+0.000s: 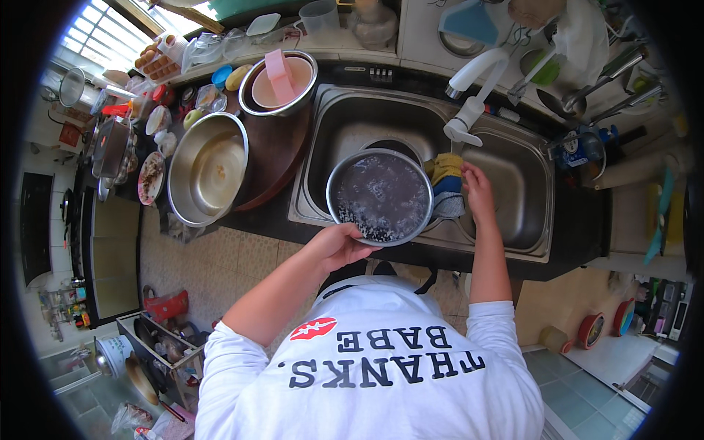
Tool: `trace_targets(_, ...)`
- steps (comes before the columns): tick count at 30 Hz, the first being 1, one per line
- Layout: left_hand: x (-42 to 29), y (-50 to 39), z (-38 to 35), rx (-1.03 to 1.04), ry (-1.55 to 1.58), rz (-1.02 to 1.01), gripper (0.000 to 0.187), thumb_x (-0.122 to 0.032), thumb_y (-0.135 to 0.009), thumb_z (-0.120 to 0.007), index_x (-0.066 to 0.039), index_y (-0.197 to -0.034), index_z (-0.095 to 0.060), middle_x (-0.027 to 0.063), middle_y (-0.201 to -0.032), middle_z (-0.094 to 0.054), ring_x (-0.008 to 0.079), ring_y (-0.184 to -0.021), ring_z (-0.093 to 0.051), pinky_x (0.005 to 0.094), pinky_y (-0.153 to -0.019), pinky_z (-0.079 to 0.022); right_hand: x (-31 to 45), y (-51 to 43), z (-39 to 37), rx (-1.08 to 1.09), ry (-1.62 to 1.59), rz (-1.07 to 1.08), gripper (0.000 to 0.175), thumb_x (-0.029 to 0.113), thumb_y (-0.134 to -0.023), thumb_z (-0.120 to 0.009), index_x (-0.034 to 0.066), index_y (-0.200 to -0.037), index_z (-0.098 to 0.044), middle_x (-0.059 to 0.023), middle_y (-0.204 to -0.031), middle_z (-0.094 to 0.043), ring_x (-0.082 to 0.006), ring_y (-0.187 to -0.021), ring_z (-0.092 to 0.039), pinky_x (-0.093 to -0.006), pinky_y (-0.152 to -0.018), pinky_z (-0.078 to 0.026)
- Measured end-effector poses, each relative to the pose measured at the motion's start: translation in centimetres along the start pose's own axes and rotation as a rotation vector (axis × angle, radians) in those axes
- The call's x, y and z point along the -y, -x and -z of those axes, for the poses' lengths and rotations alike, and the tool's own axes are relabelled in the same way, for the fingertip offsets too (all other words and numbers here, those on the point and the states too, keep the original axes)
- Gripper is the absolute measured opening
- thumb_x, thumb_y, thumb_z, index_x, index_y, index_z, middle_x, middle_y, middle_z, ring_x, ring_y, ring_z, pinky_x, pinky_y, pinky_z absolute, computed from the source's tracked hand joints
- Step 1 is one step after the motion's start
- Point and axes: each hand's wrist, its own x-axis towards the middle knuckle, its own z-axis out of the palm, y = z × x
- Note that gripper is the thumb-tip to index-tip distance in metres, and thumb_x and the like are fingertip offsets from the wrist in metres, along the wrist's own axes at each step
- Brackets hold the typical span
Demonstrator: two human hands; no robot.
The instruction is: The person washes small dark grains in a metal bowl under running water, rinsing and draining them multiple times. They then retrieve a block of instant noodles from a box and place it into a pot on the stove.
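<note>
My left hand grips the near rim of a round metal bowl, thumb over the edge and fingers beneath. Murky dark water fills the bowl, with pale and dark grains, likely rice, gathered at its near side. The bowl is held over the left basin of a steel double sink. My right hand is beside yellow, blue and grey cloths on the sink's divider, its fingers slightly bent and holding nothing visible. Whether it touches the cloths is unclear. A white faucet rises behind them.
Left of the sink, a large metal basin and another metal bowl containing a pink strainer or bowl rest near a round brown board. Ladles lie at the back right. The right basin adjoins the divider.
</note>
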Motion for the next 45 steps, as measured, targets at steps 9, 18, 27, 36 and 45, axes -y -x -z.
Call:
trace_targets(9,0.7,0.7,-0.1,0.010,0.125,0.063,0.034,-0.003,-0.083,-0.038,0.013,-0.113,-0.042,0.0261,-0.108,-0.057,0.0346,-0.097,-0.062,0.0352,-0.079,-0.057,-0.5,0.0,0.0,0.012,-0.019,-0.023,0.030,0.024,-0.095,-0.048,0.0089,-0.119,-0.057,-0.0027,-0.117,-0.060,-0.0133,-0.108,-0.054,-0.0300,-0.086,-0.042)
trace_targets(18,0.6,1.1,-0.6,-0.042,0.102,0.064,0.035,-0.001,-0.083,-0.036,0.013,-0.115,-0.039,0.0273,-0.109,-0.056,0.0357,-0.098,-0.062,0.0355,-0.080,-0.057,0.1,0.3,-0.1,0.008,-0.012,-0.055,0.030,0.023,-0.095,-0.048,0.0084,-0.118,-0.057,-0.0024,-0.115,-0.059,-0.0136,-0.108,-0.054,-0.0306,-0.087,-0.042)
trace_targets(27,1.1,0.2,0.9,-0.029,0.024,0.050,0.032,-0.004,-0.083,-0.039,0.011,-0.111,-0.044,0.0252,-0.105,-0.059,0.0327,-0.094,-0.064,0.0305,-0.070,-0.059,4.4,2.5,-3.3,0.107,0.089,0.251,0.020,0.016,-0.090,-0.054,0.0028,-0.101,-0.064,-0.0072,-0.100,-0.064,-0.0159,-0.094,-0.059,-0.0273,-0.081,-0.045)
trace_targets(36,1.8,-0.1,2.0,-0.022,-0.132,-0.027,0.030,-0.005,-0.080,-0.044,0.007,-0.107,-0.050,0.0192,-0.101,-0.063,0.0286,-0.089,-0.066,0.0293,-0.067,-0.056,7.2,8.2,-13.8,0.902,0.690,0.954,0.017,0.017,-0.071,-0.062,0.0098,-0.084,-0.069,-0.0078,-0.099,-0.059,-0.0249,-0.105,-0.051,-0.0461,-0.099,-0.033)
trace_targets(45,3.1,0.3,3.1,-0.015,-0.141,-0.046,0.032,-0.004,-0.078,-0.046,0.008,-0.107,-0.052,0.0204,-0.096,-0.063,0.0279,-0.083,-0.066,0.0288,-0.062,-0.057,8.1,4.2,-16.9,0.947,1.145,0.957,0.015,0.021,-0.072,-0.062,0.0123,-0.081,-0.070,-0.0076,-0.101,-0.057,-0.0246,-0.103,-0.050,-0.0411,-0.089,-0.039)
